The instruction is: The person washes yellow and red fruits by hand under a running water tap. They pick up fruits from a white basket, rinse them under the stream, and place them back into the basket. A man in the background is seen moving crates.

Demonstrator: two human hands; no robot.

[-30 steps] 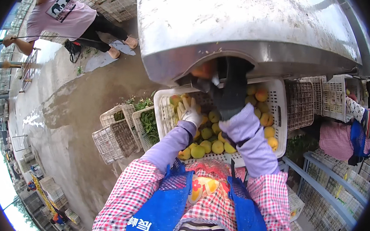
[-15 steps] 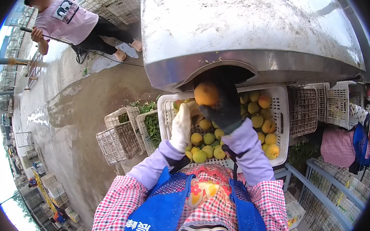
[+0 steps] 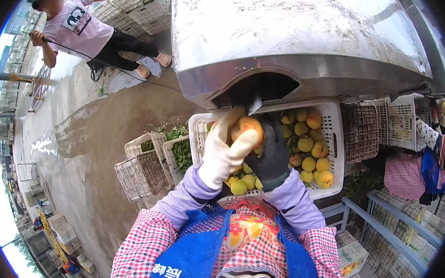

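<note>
Over a white plastic crate (image 3: 340, 143) of yellow-green and orange peaches (image 3: 305, 144), my left hand (image 3: 220, 150), in a white glove, grips an orange peach (image 3: 250, 124) with its thumb across the front. My right hand (image 3: 273, 156), in a black glove, is close against the peach's right side; its dark fingers are too blurred to read. Just beyond both hands is the dark opening of a metal machine (image 3: 311, 67). A shiny pale piece (image 3: 255, 105) shows at the lower rim of that opening.
A blue railing (image 3: 383, 219) and stacked crates (image 3: 408, 237) stand on the right. Leafy crates (image 3: 144, 169) lie to the left on wet concrete (image 3: 92, 129). At the far left a person (image 3: 85, 29) in a pink shirt holds a thin hose or rod.
Both hands have drawn back from the machine's opening toward me. The orange fruit, earlier at my right hand, is now in my left hand's grip. The shiny piece has come into view.
</note>
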